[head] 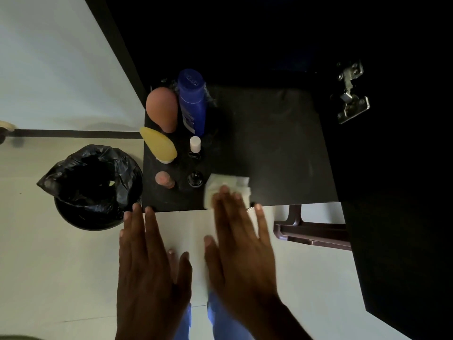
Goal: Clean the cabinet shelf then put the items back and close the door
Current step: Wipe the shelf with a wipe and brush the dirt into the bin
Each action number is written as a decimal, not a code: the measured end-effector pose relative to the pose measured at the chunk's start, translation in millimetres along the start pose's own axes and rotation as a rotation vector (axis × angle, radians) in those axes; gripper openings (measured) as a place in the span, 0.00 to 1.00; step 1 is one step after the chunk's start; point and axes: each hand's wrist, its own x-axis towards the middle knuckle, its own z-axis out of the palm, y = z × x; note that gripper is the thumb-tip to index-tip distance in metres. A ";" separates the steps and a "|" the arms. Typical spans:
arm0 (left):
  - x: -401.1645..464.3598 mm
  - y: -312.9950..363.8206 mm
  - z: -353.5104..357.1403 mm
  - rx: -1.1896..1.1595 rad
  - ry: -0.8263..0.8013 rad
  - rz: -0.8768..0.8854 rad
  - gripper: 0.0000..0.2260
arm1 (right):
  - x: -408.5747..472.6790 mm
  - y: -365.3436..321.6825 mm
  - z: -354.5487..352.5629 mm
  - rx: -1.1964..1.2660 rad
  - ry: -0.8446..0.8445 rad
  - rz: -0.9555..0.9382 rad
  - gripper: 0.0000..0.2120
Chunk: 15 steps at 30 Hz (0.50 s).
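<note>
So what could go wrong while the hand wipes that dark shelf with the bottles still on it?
1. The right hand presses the white tissue right next to the small black bottle; a wide swipe might tip it over.
2. The tall blue bottle and the pink bottle stand crowded together, so one knock could topple both.
3. The pale yellow bottle sits near the shelf edge, above the bin, and might fall off.

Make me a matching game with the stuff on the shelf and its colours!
Things:
1. tall bottle
2. egg-shaped bottle
3. wiping cloth
4. bin bag

Colours:
A. white
B. black
C. blue
D. orange-brown

Pairs: 1-C, 2-D, 3-A, 4-B
</note>
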 end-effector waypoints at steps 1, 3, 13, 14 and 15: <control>0.4 1.1 -0.7 -0.006 -0.001 -0.001 0.43 | 5.8 11.5 -7.5 -0.039 0.013 0.056 0.30; 0.5 2.7 -1.2 -0.017 -0.003 -0.014 0.43 | 20.2 40.9 -18.9 -0.135 0.049 0.183 0.30; 5.4 3.9 2.7 -0.045 -0.002 -0.038 0.44 | 25.6 73.5 -22.6 -0.115 0.092 0.212 0.30; 6.7 3.7 2.9 -0.047 0.002 -0.038 0.44 | 15.5 66.5 -18.5 -0.124 0.053 0.129 0.29; 8.1 3.5 2.8 -0.048 0.005 -0.040 0.44 | 5.9 63.4 -16.2 -0.143 0.026 0.067 0.29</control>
